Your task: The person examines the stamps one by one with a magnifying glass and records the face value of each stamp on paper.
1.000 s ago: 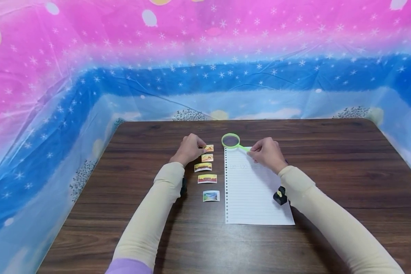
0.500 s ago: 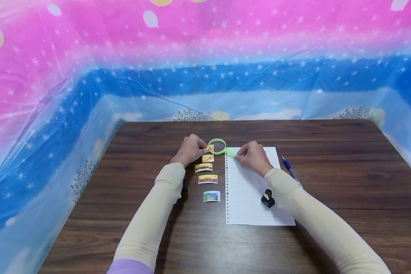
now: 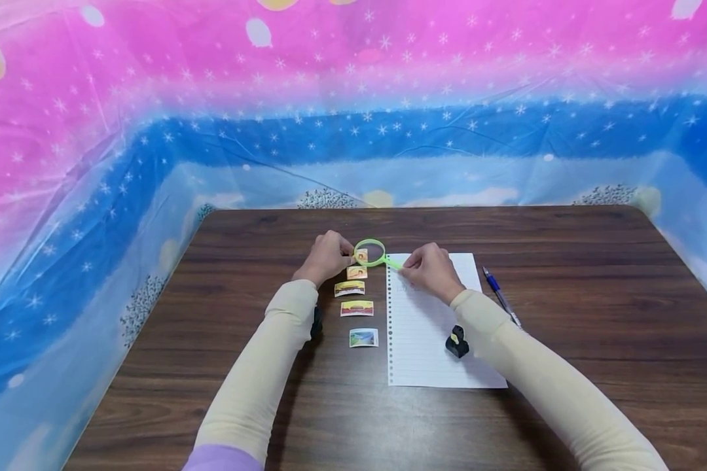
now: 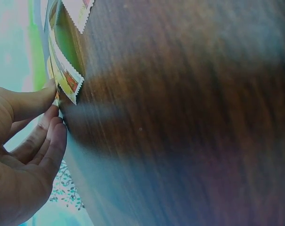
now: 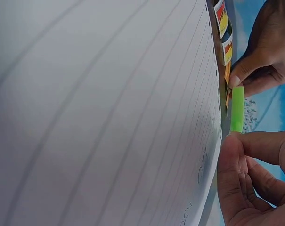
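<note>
My left hand [image 3: 325, 258] pinches the left edge of the farthest small orange stamp [image 3: 362, 254], thumb against fingertips. In the left wrist view that hand [image 4: 24, 150] has its fingertips low at the tabletop, beside a curled, perforated stamp [image 4: 69, 77]. The handle of a green magnifying glass [image 3: 392, 263] is pinched by my right hand [image 3: 433, 269], its round lens over the farthest stamp. From the right wrist, the green handle [image 5: 237, 108] points from my right fingertips toward the left hand. A second orange stamp [image 3: 357, 272] lies just nearer.
More stamps continue the column: a yellow one [image 3: 349, 288], a red-and-yellow one [image 3: 357, 308] and a blue-green one [image 3: 363, 337]. Lined paper [image 3: 424, 366] with faint handwriting lies under the right forearm. A blue pen [image 3: 501, 294] rests right of it on the wooden table [image 3: 212, 366].
My right hand has moved left with the magnifying glass, bringing the lens from beyond the paper's top to over the farthest stamp. The pen has come into view. The left hand stays put.
</note>
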`<action>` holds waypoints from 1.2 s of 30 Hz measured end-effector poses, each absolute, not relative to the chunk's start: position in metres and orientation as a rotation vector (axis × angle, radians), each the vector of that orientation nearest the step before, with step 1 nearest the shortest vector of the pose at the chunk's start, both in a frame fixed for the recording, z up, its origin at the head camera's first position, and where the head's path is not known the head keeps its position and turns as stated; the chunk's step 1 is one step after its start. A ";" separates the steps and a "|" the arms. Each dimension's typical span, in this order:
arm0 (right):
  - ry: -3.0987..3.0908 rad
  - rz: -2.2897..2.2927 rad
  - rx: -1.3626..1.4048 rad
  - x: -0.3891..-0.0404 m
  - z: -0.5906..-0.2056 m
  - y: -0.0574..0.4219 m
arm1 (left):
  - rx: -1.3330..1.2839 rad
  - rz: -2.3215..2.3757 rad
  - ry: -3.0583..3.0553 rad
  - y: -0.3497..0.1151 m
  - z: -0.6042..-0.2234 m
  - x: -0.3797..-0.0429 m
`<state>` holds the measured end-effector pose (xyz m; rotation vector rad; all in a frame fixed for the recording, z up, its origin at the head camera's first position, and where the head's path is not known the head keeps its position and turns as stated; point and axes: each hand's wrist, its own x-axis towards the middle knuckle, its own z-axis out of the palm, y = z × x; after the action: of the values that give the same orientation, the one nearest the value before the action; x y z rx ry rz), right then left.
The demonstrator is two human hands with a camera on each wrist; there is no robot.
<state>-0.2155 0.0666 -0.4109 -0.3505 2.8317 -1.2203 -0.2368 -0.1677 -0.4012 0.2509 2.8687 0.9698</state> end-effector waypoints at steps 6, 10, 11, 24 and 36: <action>2.838 -1.210 -0.359 -0.212 -0.408 0.069 | 0.245 0.970 2.871 -0.167 -0.402 -0.237; 2.832 -1.215 -0.358 -0.209 -0.404 0.075 | 0.239 0.973 2.869 -0.168 -0.403 -0.237; 2.829 -1.220 -0.366 -0.208 -0.403 0.077 | 0.239 0.971 2.871 -0.168 -0.403 -0.237; 2.822 -1.253 -0.340 -0.193 -0.386 0.112 | 0.240 0.975 2.875 -0.168 -0.401 -0.235; 2.872 -1.245 -0.255 -0.181 -0.377 0.164 | 0.225 0.965 2.871 -0.166 -0.401 -0.235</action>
<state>-0.1808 0.1637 -0.3769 -0.2553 2.8722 -1.2447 -0.2352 -0.1663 -0.4008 0.2249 2.8712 0.9652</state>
